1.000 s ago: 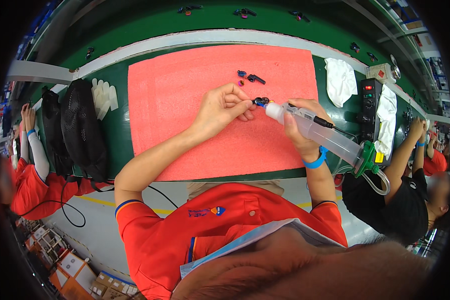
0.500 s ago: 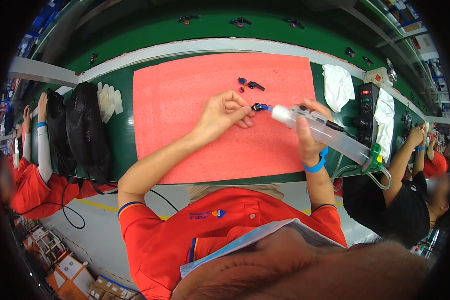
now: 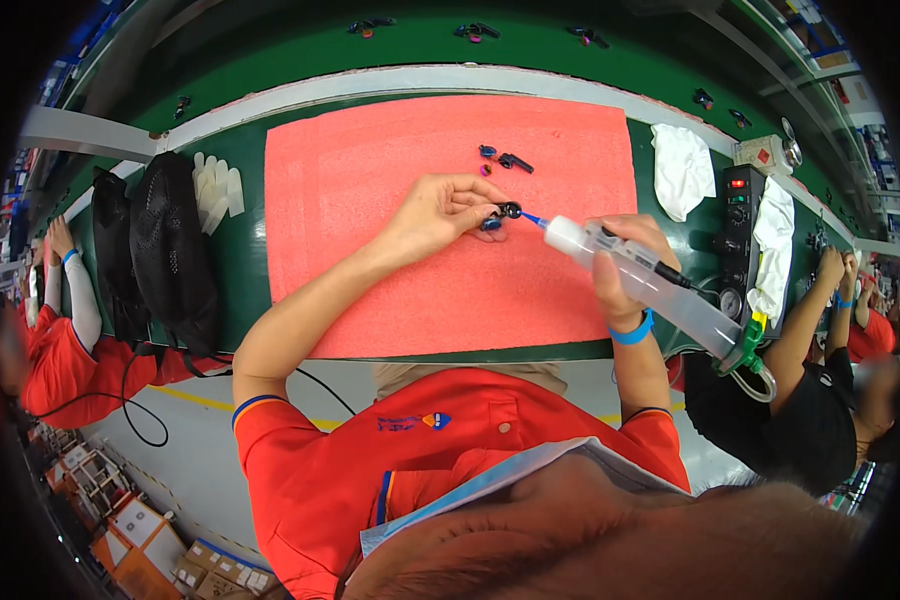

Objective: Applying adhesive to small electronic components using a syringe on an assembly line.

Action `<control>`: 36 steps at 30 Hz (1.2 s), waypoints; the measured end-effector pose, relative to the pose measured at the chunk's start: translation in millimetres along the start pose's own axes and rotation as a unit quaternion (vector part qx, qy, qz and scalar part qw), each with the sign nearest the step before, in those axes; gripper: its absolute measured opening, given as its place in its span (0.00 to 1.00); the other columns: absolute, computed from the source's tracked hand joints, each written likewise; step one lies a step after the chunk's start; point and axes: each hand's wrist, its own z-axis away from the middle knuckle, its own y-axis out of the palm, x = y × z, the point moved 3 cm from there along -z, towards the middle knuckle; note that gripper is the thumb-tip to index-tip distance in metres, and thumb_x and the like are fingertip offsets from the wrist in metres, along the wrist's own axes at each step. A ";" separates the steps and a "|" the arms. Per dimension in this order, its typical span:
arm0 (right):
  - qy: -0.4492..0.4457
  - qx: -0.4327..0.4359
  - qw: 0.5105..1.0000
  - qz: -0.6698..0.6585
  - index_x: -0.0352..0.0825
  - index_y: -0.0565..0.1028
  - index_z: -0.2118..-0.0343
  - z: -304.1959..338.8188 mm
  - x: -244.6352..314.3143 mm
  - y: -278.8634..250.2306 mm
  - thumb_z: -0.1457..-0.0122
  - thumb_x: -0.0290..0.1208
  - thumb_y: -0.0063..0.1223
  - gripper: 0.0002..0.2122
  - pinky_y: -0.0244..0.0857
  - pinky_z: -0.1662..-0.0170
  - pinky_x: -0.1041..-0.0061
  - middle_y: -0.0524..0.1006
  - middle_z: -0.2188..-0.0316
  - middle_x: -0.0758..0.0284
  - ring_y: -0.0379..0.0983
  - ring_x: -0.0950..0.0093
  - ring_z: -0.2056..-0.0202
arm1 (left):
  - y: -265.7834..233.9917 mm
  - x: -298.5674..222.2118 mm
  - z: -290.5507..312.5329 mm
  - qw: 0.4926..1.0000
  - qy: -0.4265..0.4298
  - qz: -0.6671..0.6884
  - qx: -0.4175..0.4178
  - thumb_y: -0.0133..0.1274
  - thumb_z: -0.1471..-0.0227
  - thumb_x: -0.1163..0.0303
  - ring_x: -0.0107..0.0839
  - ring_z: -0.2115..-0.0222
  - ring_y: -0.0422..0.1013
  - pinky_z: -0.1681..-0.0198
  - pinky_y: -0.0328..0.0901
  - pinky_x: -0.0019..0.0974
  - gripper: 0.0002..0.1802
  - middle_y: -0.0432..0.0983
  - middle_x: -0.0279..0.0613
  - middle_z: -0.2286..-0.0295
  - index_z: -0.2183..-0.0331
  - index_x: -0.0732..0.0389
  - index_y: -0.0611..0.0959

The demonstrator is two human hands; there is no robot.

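Observation:
My left hand (image 3: 438, 215) pinches a small black part with a round ring (image 3: 511, 210) and a blue piece beside it, above the pink foam mat (image 3: 370, 280). In my right hand (image 3: 625, 262) is a large clear dispensing syringe (image 3: 692, 312), fingers wrapped round its barrel. The blue needle tip (image 3: 535, 219) points left and ends close beside the ring; whether it touches cannot be made out. Just beyond my left hand lie a small blue-black part (image 3: 487, 152), a black elongated part (image 3: 515, 162) and a magenta round piece (image 3: 486, 170).
Black mesh bags (image 3: 173, 255) and pale finger cots (image 3: 215, 190) lie to the left. On the right are a white cloth (image 3: 682, 172), a black control box (image 3: 739, 235) and a green-capped hose (image 3: 745, 352). Several small parts rest on the green belt (image 3: 270, 70). Co-workers sit both sides.
The black part in my left hand has turned, so its ring shows and the blue piece sits lower. The syringe's blue tip, earlier against the part, now shows at greater length.

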 end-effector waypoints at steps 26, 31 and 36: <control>0.028 0.038 0.998 0.042 0.29 0.71 0.76 -2.3 6.9 13.0 0.66 0.24 0.54 0.10 0.64 0.71 0.78 0.73 0.79 0.61 0.71 0.70 0.76 | 3.1 3.0 1.4 0.999 -0.005 -0.028 -0.018 0.44 0.54 0.79 0.23 0.72 0.69 0.69 0.65 0.24 0.09 0.72 0.42 0.72 0.66 0.70 0.72; 0.007 0.046 0.998 0.048 0.32 0.71 0.74 -3.7 4.0 12.0 0.67 0.23 0.56 0.12 0.65 0.74 0.79 0.73 0.78 0.63 0.71 0.71 0.77 | 2.5 1.9 -0.5 0.999 0.008 -0.043 -0.019 0.45 0.54 0.78 0.21 0.73 0.68 0.69 0.65 0.23 0.09 0.72 0.40 0.73 0.67 0.70 0.73; -0.004 0.052 0.997 0.059 0.33 0.71 0.73 -8.6 6.3 13.1 0.67 0.23 0.57 0.13 0.66 0.75 0.79 0.73 0.77 0.63 0.71 0.71 0.77 | 1.6 -5.2 1.0 0.999 0.001 -0.029 -0.021 0.46 0.54 0.78 0.21 0.73 0.68 0.70 0.65 0.23 0.09 0.72 0.40 0.73 0.67 0.69 0.73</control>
